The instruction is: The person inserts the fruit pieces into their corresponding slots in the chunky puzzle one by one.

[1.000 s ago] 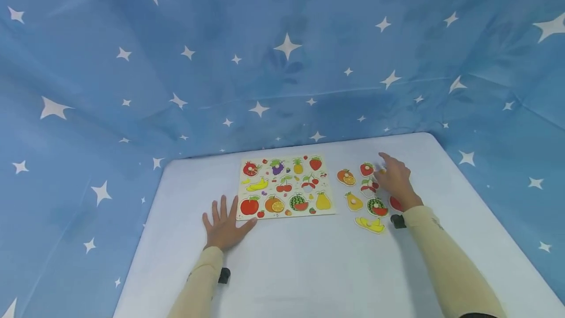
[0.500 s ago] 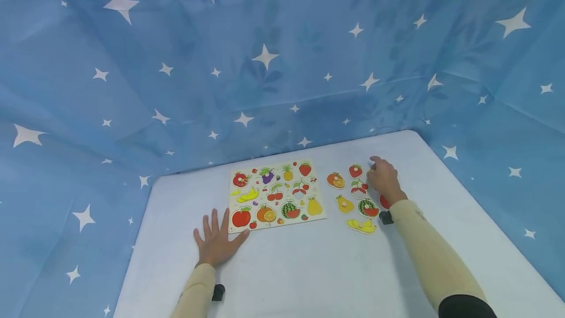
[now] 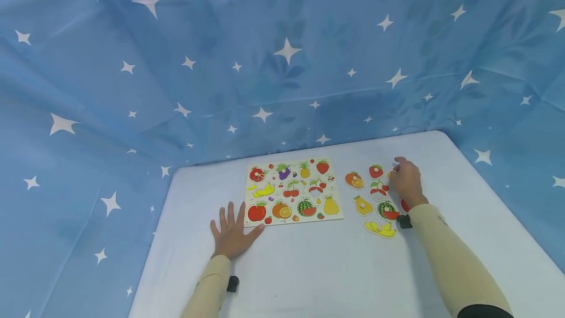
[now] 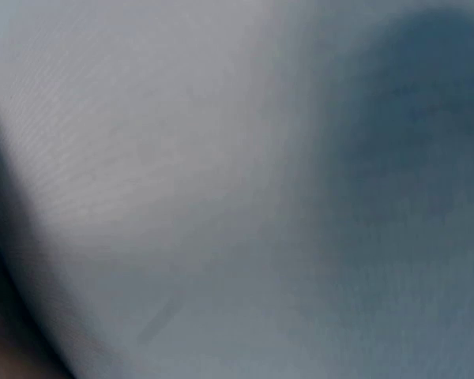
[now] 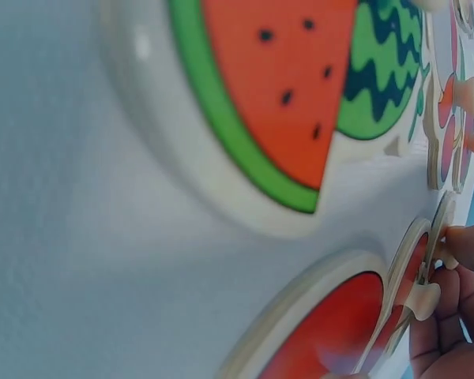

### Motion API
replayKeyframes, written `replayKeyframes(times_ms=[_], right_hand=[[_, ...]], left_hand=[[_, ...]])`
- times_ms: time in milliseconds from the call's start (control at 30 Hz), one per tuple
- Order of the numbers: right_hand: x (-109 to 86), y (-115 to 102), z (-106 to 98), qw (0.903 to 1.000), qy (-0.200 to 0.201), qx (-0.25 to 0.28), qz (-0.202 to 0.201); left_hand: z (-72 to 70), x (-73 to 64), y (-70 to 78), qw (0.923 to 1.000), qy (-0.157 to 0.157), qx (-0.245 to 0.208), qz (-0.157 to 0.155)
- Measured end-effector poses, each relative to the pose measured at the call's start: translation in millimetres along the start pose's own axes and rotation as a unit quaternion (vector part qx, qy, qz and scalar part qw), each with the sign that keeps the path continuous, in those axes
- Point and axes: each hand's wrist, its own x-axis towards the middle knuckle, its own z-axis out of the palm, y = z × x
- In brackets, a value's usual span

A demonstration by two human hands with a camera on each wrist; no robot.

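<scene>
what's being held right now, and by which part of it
The right hand pinches a puzzle piece by its knob; the left hand holds nothing.

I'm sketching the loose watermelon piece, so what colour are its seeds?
The seeds are black, seen best in the right wrist view.

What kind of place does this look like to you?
Probably a small staged indoor play or recording spot: a blue star-patterned backdrop hangs behind a white table, which bears a fruit puzzle board and loose fruit pieces.
</scene>
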Motion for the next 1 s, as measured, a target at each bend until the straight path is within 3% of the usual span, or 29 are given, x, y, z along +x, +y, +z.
replayKeyframes(times_ms=[300,500,633,800,1000], right_hand=[[-0.2,-14.7,4.6,0.9992,0.004,0.018,-0.034],[7.3,-25.3,3.7,0.9931,0.041,0.036,-0.104],[11.1,-39.0,4.2,0.9896,0.054,0.042,-0.126],[5.4,-60.7,18.5,0.9870,0.036,0.059,-0.145],[-0.4,-85.3,42.5,0.9831,0.013,0.078,-0.165]], left_hand=[[-2.3,-4.8,-5.3,1.0000,0.007,-0.006,-0.003],[0.6,6.2,-7.5,0.9996,0.025,0.011,0.005],[-3.0,9.8,-2.8,0.9996,0.020,0.016,0.006],[-5.2,4.5,-0.6,0.9999,0.012,0.006,-0.003],[5.6,4.7,-3.3,0.9995,0.027,0.014,0.002]])
